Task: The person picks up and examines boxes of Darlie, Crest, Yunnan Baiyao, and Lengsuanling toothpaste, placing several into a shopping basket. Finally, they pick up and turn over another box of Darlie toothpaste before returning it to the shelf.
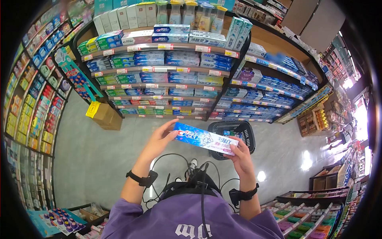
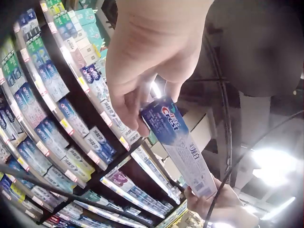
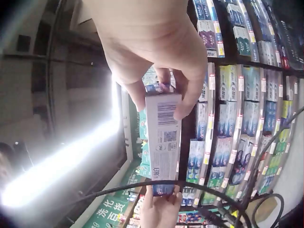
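Note:
A blue and white Crest toothpaste box is held level between both hands in front of the body. My left hand grips its blue end, thumb on the front and fingers behind. At the white end, my right hand pinches the box with the thumb over the printed face. The left wrist view shows the side of the box with the left fingers around its near end. In the right wrist view, a barcode face of the box is visible between the right thumb and fingers.
Toothpaste shelves stand ahead. A black shopping basket with several packages sits on the floor behind the box. A cardboard carton stands at left. Black cables hang before the body, and product racks lie close behind at right.

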Available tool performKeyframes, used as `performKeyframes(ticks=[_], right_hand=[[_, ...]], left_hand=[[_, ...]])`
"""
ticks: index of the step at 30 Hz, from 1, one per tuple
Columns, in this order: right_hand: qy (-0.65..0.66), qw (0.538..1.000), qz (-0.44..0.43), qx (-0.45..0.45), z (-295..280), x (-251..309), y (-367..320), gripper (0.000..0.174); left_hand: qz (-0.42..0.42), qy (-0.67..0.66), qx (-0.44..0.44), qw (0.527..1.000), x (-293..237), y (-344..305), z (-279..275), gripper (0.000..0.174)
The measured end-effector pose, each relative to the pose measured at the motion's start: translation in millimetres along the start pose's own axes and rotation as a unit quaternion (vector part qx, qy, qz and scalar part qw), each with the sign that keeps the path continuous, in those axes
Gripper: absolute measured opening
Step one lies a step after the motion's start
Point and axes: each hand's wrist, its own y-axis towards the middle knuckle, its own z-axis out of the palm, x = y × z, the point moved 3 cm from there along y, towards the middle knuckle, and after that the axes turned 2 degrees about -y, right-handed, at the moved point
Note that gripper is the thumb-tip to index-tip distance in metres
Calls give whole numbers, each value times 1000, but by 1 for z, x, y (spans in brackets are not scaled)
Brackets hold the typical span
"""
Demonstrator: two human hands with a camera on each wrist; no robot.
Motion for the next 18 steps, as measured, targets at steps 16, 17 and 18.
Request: performKeyframes(ticks=[16,17,18], right_hand=[[-95,992,-36,69,43,26,273,63],[-106,992,-26,69,47,33,296,62],[-125,988,-39,77,46,38,323,62]], left_hand=[[-47,-3,-65,997,22,213,-115,62],[-38,-2,-74,997,20,237,-121,63],[-25,29,-86,996,17,259,-125,64]])
